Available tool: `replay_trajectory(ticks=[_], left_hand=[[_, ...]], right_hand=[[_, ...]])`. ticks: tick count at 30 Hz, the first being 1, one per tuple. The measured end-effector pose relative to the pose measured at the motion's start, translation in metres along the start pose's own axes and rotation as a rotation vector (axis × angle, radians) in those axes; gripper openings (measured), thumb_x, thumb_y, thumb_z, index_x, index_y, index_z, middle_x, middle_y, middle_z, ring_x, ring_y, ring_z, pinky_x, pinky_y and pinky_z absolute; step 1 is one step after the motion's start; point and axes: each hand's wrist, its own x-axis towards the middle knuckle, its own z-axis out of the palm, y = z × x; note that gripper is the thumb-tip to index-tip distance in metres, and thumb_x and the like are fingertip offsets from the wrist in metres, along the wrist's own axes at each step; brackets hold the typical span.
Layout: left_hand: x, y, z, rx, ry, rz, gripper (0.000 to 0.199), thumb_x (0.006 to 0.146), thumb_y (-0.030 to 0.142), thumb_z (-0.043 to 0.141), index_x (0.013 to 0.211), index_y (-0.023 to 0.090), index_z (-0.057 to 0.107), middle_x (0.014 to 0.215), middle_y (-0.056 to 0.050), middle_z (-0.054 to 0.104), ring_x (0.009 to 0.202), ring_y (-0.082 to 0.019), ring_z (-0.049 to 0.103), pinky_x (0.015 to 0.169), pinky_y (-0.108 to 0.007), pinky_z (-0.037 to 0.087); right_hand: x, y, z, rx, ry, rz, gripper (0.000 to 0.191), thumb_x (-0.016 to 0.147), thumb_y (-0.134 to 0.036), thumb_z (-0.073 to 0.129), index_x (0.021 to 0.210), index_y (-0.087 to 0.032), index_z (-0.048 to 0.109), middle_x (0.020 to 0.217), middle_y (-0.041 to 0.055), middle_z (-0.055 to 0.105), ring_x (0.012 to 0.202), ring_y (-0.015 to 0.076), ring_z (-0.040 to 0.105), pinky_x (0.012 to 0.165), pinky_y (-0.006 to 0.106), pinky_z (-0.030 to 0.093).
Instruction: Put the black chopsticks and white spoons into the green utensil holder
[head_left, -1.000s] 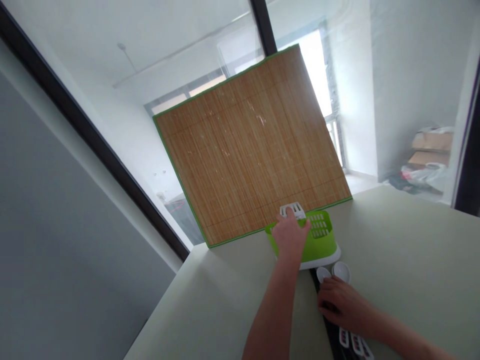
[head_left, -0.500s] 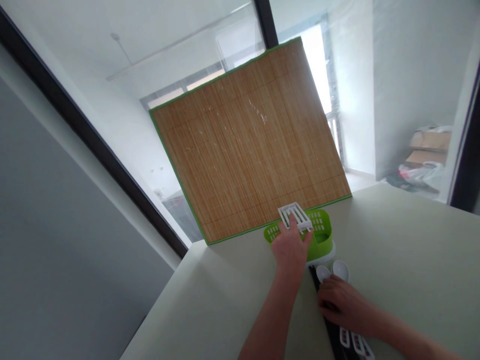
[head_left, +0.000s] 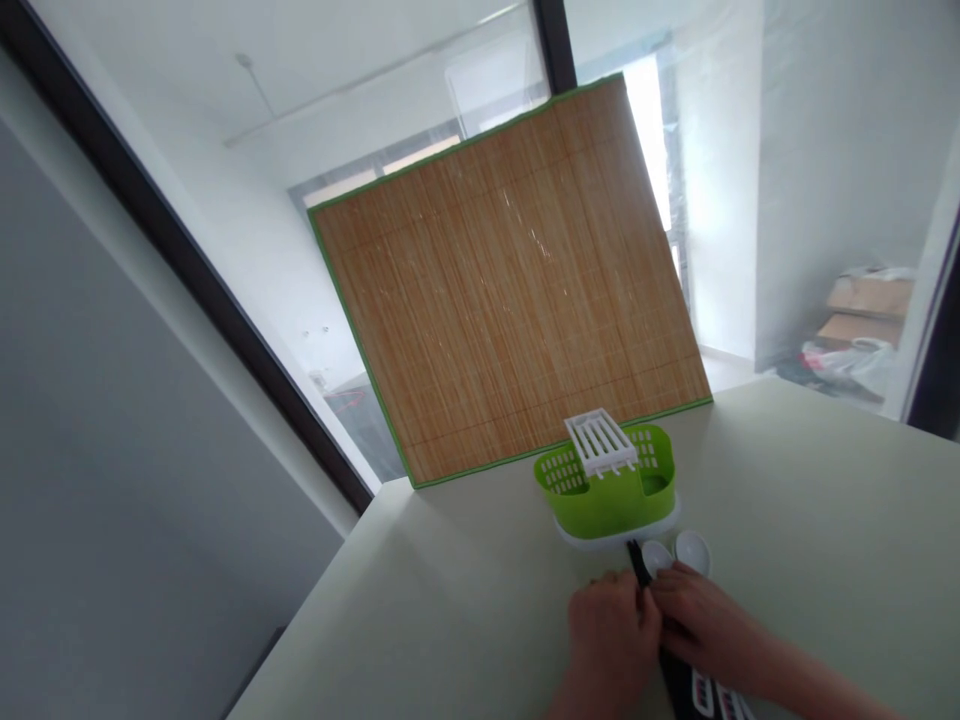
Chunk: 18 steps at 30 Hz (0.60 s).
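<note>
My left hand [head_left: 611,632] is closed beside a bundle of black chopsticks [head_left: 637,560], its fingertips pressed against them. My right hand [head_left: 699,615] lies across the same bundle from the right, fingers curled over the chopsticks and just below two white spoons [head_left: 691,551]. The spoons' handles are hidden under that hand. Dark ends with white-outlined labels [head_left: 703,692] show below the hands. Beyond them stands a green perforated cutlery basket [head_left: 611,515] on a white base tray [head_left: 592,541]. A white slatted rack [head_left: 602,442] with small hooks sits across its top.
A bamboo mat [head_left: 502,290] with green edging leans against the glass behind the basket. The pale table [head_left: 450,580] ends on the left at a grey wall [head_left: 150,480]. Cardboard boxes [head_left: 870,295] and plastic bags lie beyond the glass at right.
My left hand has let go of the white rack, leaving it on the basket, and has come back to the chopsticks beside my right hand. The right hand has barely moved.
</note>
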Motion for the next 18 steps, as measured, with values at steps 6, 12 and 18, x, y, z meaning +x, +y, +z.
replay_trajectory(ticks=[6, 12, 18], left_hand=[[-0.015, 0.008, 0.01, -0.088, -0.241, -0.017, 0.025, 0.081, 0.042, 0.05, 0.08, 0.023, 0.066, 0.079, -0.001, 0.071, 0.074, -0.02, 0.065, 0.066, -0.028, 0.046], [-0.021, 0.021, 0.017, -0.141, -0.33, -0.102, 0.057, 0.065, 0.069, 0.056, 0.091, 0.019, 0.067, 0.084, -0.008, 0.07, 0.081, -0.029, 0.065, 0.076, -0.039, 0.05], [-0.019, 0.017, 0.015, -0.094, -0.357, -0.067, 0.035, 0.071, 0.044, 0.055, 0.094, 0.02, 0.065, 0.088, -0.009, 0.071, 0.082, -0.029, 0.066, 0.076, -0.039, 0.051]], right_hand=[[-0.001, 0.016, 0.001, -0.011, 0.017, 0.099, 0.025, 0.095, -0.025, 0.037, 0.089, -0.021, 0.061, 0.085, 0.0061, 0.065, 0.082, 0.0226, 0.057, 0.075, 0.035, 0.041], [-0.003, 0.02, 0.001, -0.025, 0.041, 0.111, 0.026, 0.094, -0.023, 0.036, 0.099, -0.023, 0.062, 0.087, 0.0061, 0.065, 0.086, 0.0238, 0.058, 0.078, 0.036, 0.041], [-0.002, 0.019, 0.003, -0.048, 0.026, 0.076, 0.022, 0.092, -0.023, 0.041, 0.094, -0.024, 0.063, 0.085, 0.0051, 0.066, 0.084, 0.0228, 0.058, 0.076, 0.034, 0.04]])
